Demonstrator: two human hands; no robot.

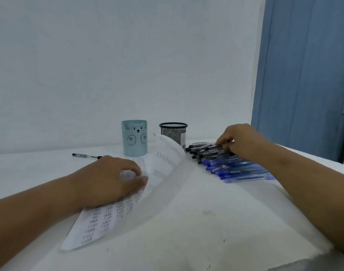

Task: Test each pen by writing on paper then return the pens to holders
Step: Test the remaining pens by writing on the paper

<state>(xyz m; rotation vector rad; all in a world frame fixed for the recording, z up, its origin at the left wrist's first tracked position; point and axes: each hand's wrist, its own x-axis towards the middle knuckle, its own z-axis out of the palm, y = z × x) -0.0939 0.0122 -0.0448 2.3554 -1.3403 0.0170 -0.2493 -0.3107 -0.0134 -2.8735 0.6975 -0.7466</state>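
A sheet of paper (112,212) covered in scribbled writing lies on the white table (206,222), its far end curling up in the air. My left hand (110,178) rests on the paper and pinches its edge. At the right lies a pile of black pens (206,150) and, nearer me, blue pens (239,170). My right hand (239,141) reaches into the black pens, fingers curled on one. Two holders stand at the back: a light blue bear cup (134,140) and a black mesh cup (173,132). Both look empty from here.
A single black pen (86,156) lies on the table left of the bear cup. A white wall stands behind the table. A blue door (308,75) is at the far right. The table's front corner is at the lower right.
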